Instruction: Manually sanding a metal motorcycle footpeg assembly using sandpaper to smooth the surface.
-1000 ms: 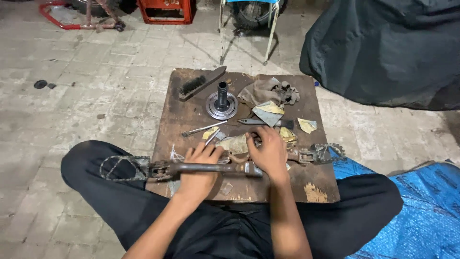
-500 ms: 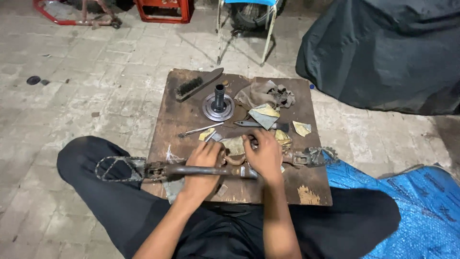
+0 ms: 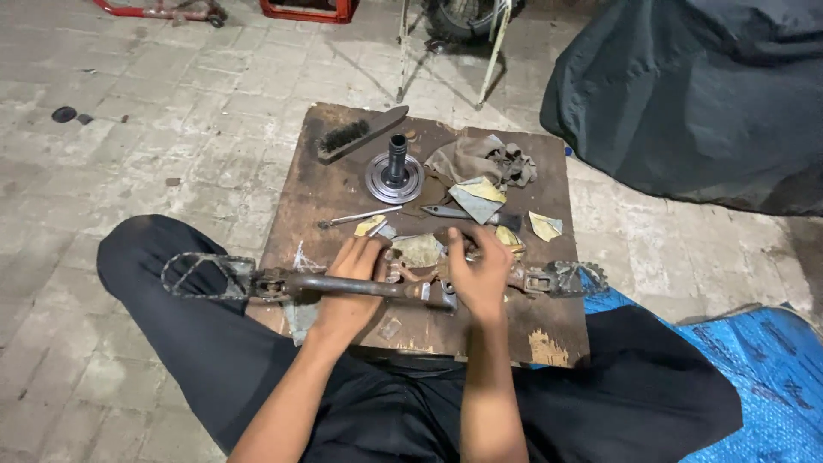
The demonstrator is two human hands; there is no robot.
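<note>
Evidently the grip has shifted little over the last second: the left hand (image 3: 347, 287) still lies over the middle of the long rusty footrest bar (image 3: 360, 284), fingers curled down on it, while the right hand (image 3: 476, 270) has drawn in closer to the bar's right part, its fingers bent around a small dark piece there that cannot be made out. The bar stays where it was, lying crosswise along the near edge of the wooden desk (image 3: 557, 326), its left foot peg (image 3: 206, 276) jutting out over the person's black-trousered knee and its right foot peg (image 3: 561, 279) near the desk's right edge. By the look of it, both hands are steadying the bar while the right one works at a fitting on it. Farther back on the desk sit a wire brush (image 3: 356, 135), a round flanged hub (image 3: 394, 174), a crumpled rag (image 3: 480, 159), a thin metal rod (image 3: 360, 218) and scraps of sandpaper (image 3: 476, 195). A blue tarpaulin (image 3: 754, 377) lies at right.
</note>
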